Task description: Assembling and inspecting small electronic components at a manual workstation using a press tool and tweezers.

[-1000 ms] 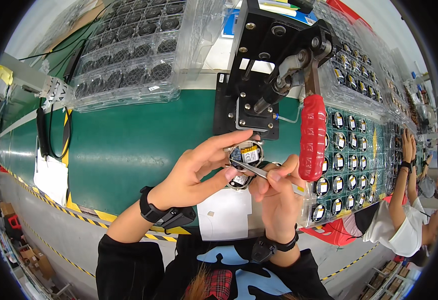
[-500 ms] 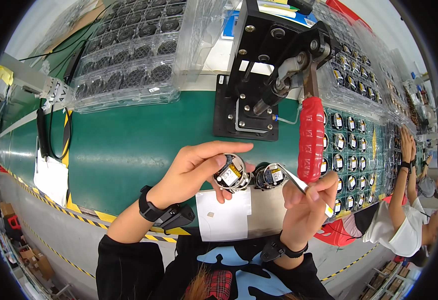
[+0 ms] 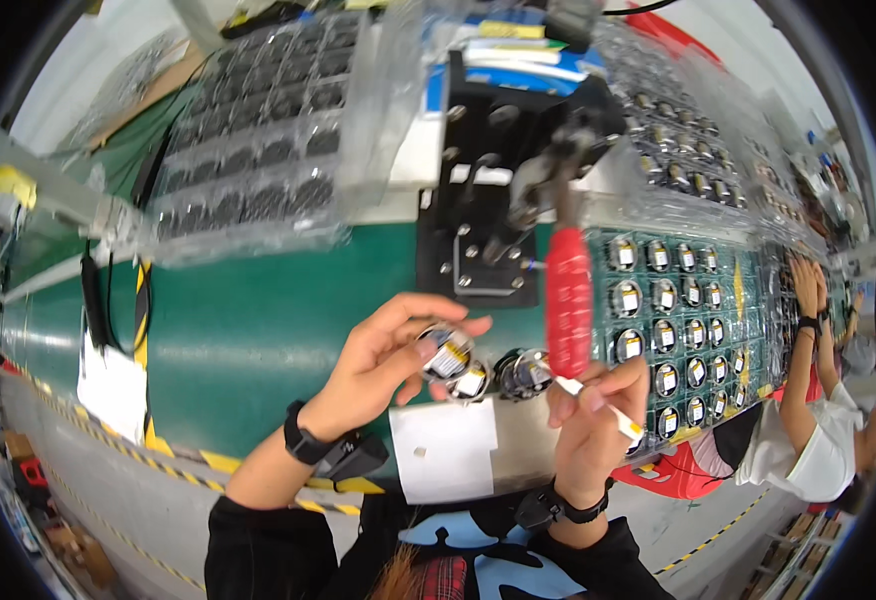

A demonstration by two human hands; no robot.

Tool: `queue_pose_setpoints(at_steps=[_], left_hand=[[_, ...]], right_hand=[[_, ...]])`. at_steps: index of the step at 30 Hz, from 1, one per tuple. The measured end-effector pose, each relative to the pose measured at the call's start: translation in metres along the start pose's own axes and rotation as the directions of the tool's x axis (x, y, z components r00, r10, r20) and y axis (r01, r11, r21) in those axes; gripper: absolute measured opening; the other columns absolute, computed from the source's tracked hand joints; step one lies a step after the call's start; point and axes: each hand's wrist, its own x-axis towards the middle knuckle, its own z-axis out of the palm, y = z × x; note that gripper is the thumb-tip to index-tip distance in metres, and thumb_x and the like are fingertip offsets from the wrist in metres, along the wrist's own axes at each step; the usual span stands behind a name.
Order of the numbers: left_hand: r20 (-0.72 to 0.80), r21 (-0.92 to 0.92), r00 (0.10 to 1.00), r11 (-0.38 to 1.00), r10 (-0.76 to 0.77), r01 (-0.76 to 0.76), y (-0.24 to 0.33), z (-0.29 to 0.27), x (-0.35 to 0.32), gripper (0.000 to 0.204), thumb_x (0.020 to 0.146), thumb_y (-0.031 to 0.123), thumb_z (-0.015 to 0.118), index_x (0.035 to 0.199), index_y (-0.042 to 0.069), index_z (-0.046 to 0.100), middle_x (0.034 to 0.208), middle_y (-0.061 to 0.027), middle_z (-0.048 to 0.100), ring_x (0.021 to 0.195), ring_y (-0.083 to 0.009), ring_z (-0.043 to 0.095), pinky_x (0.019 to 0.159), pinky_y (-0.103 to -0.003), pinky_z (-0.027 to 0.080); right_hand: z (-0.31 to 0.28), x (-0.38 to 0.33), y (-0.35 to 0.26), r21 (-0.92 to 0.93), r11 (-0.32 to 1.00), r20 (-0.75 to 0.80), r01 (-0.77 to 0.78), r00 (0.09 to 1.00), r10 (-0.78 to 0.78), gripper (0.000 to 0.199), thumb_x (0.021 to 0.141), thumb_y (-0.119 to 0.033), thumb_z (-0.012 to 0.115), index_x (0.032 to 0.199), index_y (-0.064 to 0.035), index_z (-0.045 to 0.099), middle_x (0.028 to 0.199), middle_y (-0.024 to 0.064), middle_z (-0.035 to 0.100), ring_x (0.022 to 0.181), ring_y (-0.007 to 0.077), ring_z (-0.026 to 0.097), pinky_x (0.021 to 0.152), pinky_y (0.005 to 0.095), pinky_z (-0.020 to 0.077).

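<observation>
My left hand is closed around a round electronic module with a metal rim and a white-and-yellow label. Just below it, by my fingertips, shows a second round labelled piece; whether the hand holds that too, I cannot tell. In my right hand, pinched between thumb and fingers, are tweezers with a white and yellow grip. Their tips are blurred and point toward more round modules standing between my hands at the bench edge. The red press handle hangs right above my right fingers.
A black toggle press stands behind my hands on the green bench mat. Clear trays of round modules lie at right; stacked trays of black round parts at far left. White paper lies in front. Another person's hands are far right.
The view has shifted and blurred. My left hand has tilted the module, and a second round piece shows more plainly below it. The tweezers have drawn slightly back from the modules between my hands.
</observation>
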Motion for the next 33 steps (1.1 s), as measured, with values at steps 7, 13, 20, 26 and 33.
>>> queue_pose_setpoints(at_steps=[7, 13, 20, 26, 33], left_hand=[[-0.28, 0.04, 0.96, 0.999, 0.012, -0.001, -0.01, 0.009, -0.008, 0.028, 0.088, 0.013, 0.053, 0.114, 0.005, 0.049, 0.096, -0.0102, 0.063, 0.055, -0.0105, 0.056, 0.041, -0.019, 0.039], [-0.335, 0.042, 0.942, 0.999, 0.02, -0.007, -0.009, 0.005, -0.005, 0.035, 0.078, 0.011, 0.071, 0.109, 0.003, 0.056, 0.107, -0.013, 0.06, 0.077, -0.0194, 0.057, 0.064, -0.029, 0.045], [-0.324, 0.026, 0.942, 0.997, 0.082, -0.078, -0.022, -0.021, 0.002, 0.027, 0.082, 0.006, 0.067, 0.107, 0.006, 0.056, 0.098, -0.0081, 0.06, 0.07, -0.013, 0.056, 0.057, -0.024, 0.045], [-0.393, 0.085, 0.917, 0.996, 0.062, -0.031, -0.015, -0.007, 0.005, 0.034, 0.086, 0.007, 0.063, 0.115, 0.01, 0.045, 0.094, -0.0097, 0.062, 0.057, -0.011, 0.056, 0.046, -0.02, 0.043], [-0.352, 0.061, 0.935, 0.998, 0.041, -0.021, -0.026, -0.024, 0.009, 0.035, 0.087, 0.002, 0.061, 0.114, 0.007, 0.041, 0.108, -0.0163, 0.06, 0.075, -0.0182, 0.065, 0.062, -0.026, 0.055]], right_hand=[[-0.012, -0.007, 0.007, 0.003, 0.998, 0.092, -0.066, 0.994, 0.066, 0.014, 0.085, -0.004, 0.056, 0.095, -0.0036, 0.046, 0.077, 0.0053, 0.056, 0.067, 0.0111, 0.055, 0.059, 0.026, 0.0471], [-0.029, -0.002, -0.022, -0.124, 0.992, 0.208, 0.001, 0.978, 0.025, 0.011, 0.089, -0.007, 0.057, 0.099, -0.0033, 0.054, 0.084, 0.0037, 0.056, 0.074, 0.0125, 0.055, 0.067, 0.0267, 0.0456], [-0.048, 0.025, -0.059, -0.508, 0.683, 0.48, 0.526, 0.83, -0.282, 0.006, 0.086, -0.008, 0.062, 0.091, -0.0043, 0.059, 0.09, 0.0076, 0.055, 0.08, 0.0216, 0.056, 0.071, 0.031, 0.0464], [-0.021, 0.059, -0.079, -0.416, 0.358, 0.641, 0.836, 0.548, -0.537, 0.022, 0.072, -0.003, 0.07, 0.092, -0.006, 0.06, 0.097, 0.0093, 0.057, 0.084, 0.026, 0.057, 0.069, 0.0323, 0.048], [0.016, 0.087, -0.063, -0.252, 0.167, 0.695, 0.953, 0.298, -0.654, 0.024, 0.071, -0.013, 0.073, 0.092, -0.0084, 0.062, 0.086, 0.006, 0.058, 0.061, 0.0209, 0.055, 0.051, 0.0306, 0.0433]])
